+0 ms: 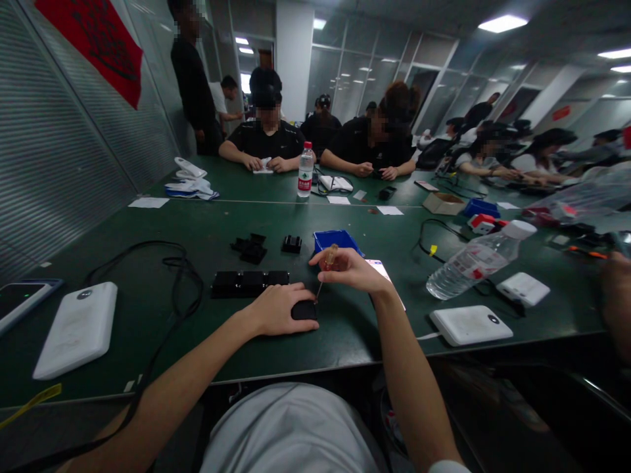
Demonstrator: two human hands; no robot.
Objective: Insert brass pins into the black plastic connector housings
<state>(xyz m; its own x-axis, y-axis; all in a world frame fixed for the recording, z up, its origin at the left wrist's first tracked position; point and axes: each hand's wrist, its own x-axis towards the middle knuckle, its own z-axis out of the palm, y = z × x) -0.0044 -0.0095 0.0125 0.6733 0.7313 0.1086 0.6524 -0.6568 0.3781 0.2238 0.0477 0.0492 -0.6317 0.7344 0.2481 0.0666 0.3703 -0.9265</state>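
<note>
My left hand (279,309) rests on the green table (148,309) and grips a small black block (304,310) against its surface. My right hand (348,268) is closed round a small screwdriver (326,266) with a clear amber handle, held upright, its tip down on the black block. A row of black blocks (250,283) lies just beyond my left hand. Further back are loose black parts (251,249), another black part (291,244) and a blue tray (336,240).
A white power bank (77,328) and a phone (20,299) lie at left, with a black cable (182,282). At right lie a water bottle on its side (480,257) and two white power banks (470,324). Several people sit across the table; a bottle (305,171) stands there.
</note>
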